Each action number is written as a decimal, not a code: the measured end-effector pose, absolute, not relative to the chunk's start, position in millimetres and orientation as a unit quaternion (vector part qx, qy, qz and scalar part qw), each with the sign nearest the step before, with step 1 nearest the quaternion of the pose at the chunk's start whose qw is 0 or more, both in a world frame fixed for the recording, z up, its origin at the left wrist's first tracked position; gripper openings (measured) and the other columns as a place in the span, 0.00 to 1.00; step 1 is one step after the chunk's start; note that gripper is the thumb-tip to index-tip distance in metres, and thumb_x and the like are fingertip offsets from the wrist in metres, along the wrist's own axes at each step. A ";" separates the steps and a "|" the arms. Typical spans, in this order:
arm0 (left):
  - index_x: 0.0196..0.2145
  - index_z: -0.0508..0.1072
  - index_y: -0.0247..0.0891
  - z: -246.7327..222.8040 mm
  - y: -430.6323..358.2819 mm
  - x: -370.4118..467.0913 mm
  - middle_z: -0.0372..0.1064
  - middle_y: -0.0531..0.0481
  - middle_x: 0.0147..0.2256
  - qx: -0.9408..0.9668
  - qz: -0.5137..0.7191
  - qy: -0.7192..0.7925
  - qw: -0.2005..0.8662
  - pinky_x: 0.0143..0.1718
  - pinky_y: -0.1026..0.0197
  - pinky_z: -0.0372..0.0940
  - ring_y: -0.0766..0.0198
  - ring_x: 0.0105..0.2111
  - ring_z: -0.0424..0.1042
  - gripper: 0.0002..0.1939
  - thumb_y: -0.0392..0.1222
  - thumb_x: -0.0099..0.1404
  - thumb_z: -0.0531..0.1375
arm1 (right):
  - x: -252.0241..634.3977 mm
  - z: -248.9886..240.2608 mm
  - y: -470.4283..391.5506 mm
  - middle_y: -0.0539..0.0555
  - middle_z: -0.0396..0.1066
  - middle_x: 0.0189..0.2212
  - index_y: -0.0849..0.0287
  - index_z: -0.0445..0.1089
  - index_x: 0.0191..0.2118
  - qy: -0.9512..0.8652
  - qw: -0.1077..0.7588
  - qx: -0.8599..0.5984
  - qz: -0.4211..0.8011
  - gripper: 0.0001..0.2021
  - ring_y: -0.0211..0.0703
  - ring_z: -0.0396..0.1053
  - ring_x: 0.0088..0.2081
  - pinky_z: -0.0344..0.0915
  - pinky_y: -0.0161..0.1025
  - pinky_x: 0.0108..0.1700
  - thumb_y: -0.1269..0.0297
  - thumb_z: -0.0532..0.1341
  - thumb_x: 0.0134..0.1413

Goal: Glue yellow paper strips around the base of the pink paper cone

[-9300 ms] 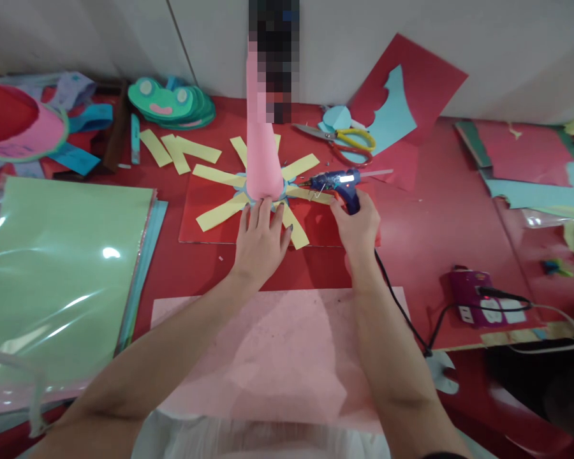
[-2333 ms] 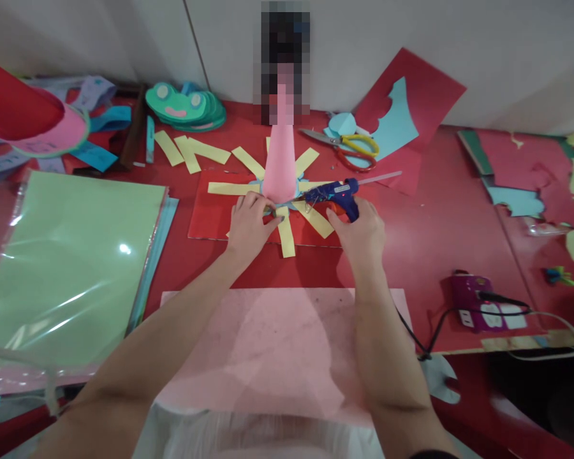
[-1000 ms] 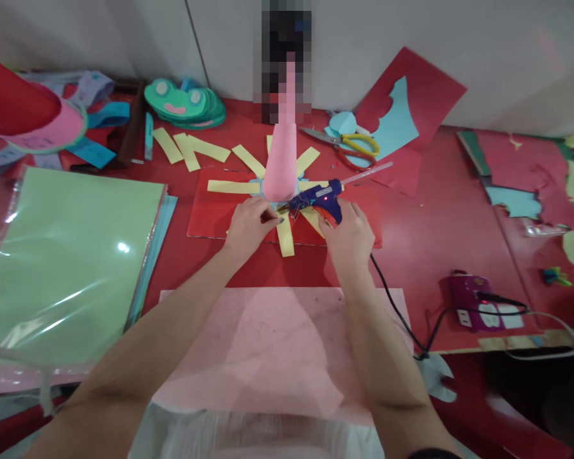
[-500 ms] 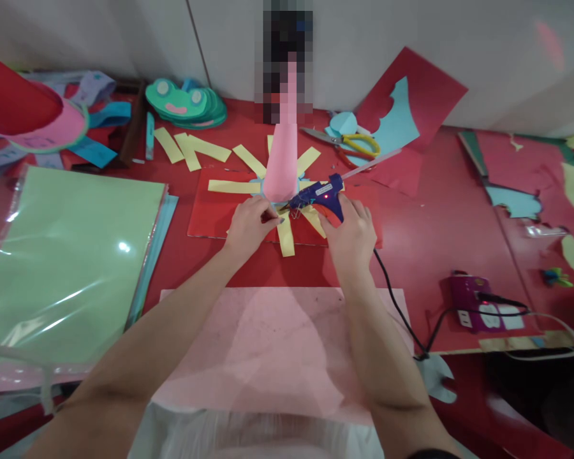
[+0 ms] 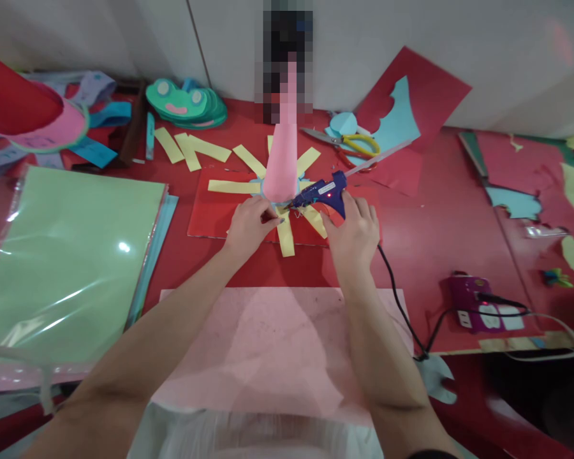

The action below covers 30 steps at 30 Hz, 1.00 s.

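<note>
A blue hot glue gun (image 5: 323,191) with a lit red light is gripped in my right hand (image 5: 354,229). Its nozzle points left, at the base of a tall pink paper cone (image 5: 280,166), and a clear glue stick (image 5: 377,157) pokes out of its back. My left hand (image 5: 251,223) is closed in a pinch at the top of a yellow paper strip (image 5: 286,239), close to the nozzle. Other yellow strips (image 5: 234,186) fan out around the cone's light-blue base. Under them lies a red board (image 5: 210,213). The exact contact of my left fingertips is partly hidden.
Green paper in a clear sleeve (image 5: 86,255) lies at left. Green frog cutouts (image 5: 182,102) and loose yellow strips (image 5: 189,150) sit behind. Pliers and scissors with yellow and red handles (image 5: 361,145) lie at back right. The gun's black cord (image 5: 395,299) runs near a purple power adapter (image 5: 476,299).
My right hand and the glue gun have shifted slightly, with the gun's rear and glue stick moving a little right. My left hand and the yellow strip stay in place.
</note>
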<state>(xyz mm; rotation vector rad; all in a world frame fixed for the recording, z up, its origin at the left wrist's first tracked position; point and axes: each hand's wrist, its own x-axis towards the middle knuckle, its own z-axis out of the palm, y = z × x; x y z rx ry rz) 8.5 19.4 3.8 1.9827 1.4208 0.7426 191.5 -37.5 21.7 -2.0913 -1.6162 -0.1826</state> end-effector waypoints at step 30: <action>0.41 0.70 0.40 7.9 7.5 5.6 0.72 0.46 0.42 0.782 0.279 0.542 0.126 0.46 0.53 0.65 0.56 0.44 0.71 0.06 0.41 0.68 0.57 | 208.5 33.2 -34.1 0.52 0.69 0.31 0.56 0.71 0.34 -0.451 0.369 -0.794 0.173 0.16 0.44 0.66 0.33 0.62 0.43 0.39 0.48 0.64 0.45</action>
